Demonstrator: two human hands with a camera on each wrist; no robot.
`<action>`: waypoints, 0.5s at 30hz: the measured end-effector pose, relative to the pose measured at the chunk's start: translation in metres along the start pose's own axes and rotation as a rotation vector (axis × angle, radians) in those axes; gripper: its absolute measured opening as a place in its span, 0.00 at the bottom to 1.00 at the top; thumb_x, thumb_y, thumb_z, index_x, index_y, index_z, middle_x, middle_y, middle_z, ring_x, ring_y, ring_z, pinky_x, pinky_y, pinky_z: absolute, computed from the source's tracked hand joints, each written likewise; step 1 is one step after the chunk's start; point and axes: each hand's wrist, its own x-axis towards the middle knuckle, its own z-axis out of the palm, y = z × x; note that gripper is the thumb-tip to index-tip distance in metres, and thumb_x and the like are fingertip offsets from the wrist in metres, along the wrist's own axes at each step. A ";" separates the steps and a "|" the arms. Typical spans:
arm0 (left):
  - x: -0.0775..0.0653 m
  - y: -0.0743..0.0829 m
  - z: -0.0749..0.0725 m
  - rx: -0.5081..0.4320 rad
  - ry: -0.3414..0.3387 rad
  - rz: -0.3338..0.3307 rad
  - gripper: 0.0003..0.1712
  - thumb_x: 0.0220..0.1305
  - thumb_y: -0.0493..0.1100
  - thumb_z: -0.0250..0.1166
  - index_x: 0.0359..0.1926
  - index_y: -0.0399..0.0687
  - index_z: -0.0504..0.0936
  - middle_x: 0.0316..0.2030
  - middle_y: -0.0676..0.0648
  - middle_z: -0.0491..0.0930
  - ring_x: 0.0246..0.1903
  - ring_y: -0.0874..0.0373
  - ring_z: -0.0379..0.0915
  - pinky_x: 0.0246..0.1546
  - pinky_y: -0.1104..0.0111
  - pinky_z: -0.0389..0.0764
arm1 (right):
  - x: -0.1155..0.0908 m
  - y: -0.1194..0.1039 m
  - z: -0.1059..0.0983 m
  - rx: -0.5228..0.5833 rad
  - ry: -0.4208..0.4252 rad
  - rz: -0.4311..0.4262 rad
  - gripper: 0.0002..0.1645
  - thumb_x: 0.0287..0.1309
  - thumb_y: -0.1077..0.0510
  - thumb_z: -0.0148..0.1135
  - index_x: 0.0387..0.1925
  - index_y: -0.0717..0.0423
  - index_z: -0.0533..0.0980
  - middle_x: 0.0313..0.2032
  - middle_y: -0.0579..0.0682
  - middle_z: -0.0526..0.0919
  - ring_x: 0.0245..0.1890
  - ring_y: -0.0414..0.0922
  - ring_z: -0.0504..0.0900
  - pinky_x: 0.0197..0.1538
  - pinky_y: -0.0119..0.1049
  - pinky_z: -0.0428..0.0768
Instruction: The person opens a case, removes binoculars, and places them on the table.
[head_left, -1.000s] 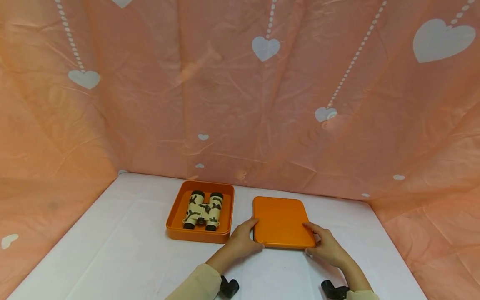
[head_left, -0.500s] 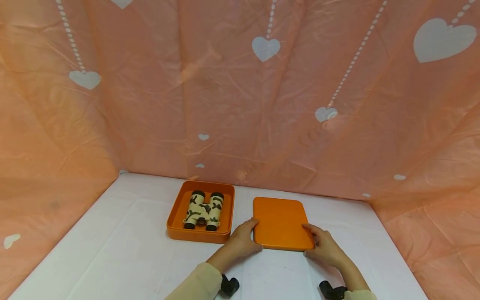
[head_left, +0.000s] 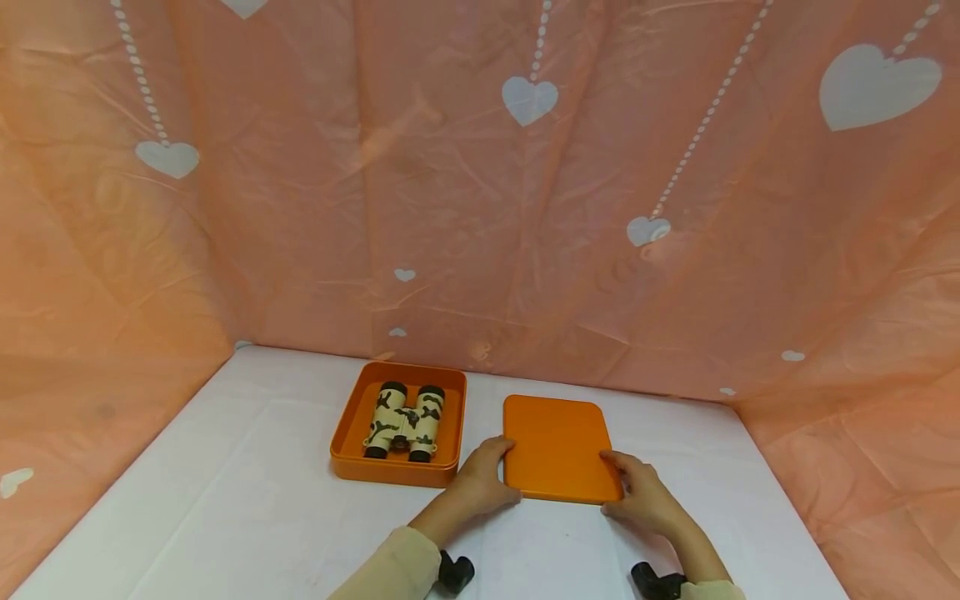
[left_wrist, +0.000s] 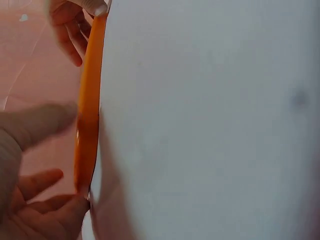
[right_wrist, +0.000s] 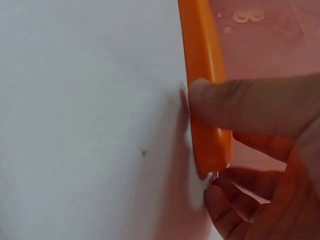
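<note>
A flat orange box lid lies top side up on the white table, a little right of the middle. My left hand holds its left near corner, the index finger along the left side and the thumb at the near edge. At the right near corner, my right hand grips the lid; in the right wrist view its thumb lies on the lid's orange rim, with curled fingers around the corner. To the left stands an open orange box containing camouflage-patterned binoculars.
White cloth covers the table. A pink-orange curtain with white hearts encloses the back and both sides. Black wrist-camera mounts sit on both wrists, near the table's front.
The lid's right near side has come down a little and shifted slightly left, with my right hand moving along. My left hand, the box and the binoculars hardly differ.
</note>
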 end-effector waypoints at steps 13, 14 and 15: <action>-0.009 0.011 -0.019 -0.005 -0.006 0.199 0.41 0.54 0.55 0.70 0.66 0.48 0.68 0.65 0.45 0.69 0.62 0.48 0.68 0.64 0.51 0.70 | 0.000 -0.019 -0.007 0.039 0.149 -0.138 0.37 0.52 0.53 0.70 0.62 0.59 0.70 0.61 0.64 0.72 0.57 0.63 0.74 0.51 0.54 0.80; -0.010 0.012 -0.021 -0.008 0.003 0.209 0.40 0.54 0.55 0.69 0.66 0.48 0.68 0.65 0.45 0.69 0.63 0.48 0.68 0.64 0.51 0.71 | 0.000 -0.021 -0.008 0.041 0.163 -0.148 0.36 0.53 0.53 0.70 0.62 0.58 0.70 0.61 0.63 0.73 0.57 0.63 0.74 0.50 0.53 0.81; -0.010 0.013 -0.023 -0.011 0.015 0.223 0.40 0.54 0.55 0.69 0.66 0.47 0.68 0.65 0.45 0.69 0.63 0.48 0.68 0.63 0.51 0.72 | 0.001 -0.024 -0.009 0.040 0.175 -0.160 0.35 0.53 0.53 0.69 0.62 0.58 0.70 0.61 0.63 0.73 0.57 0.62 0.74 0.50 0.53 0.81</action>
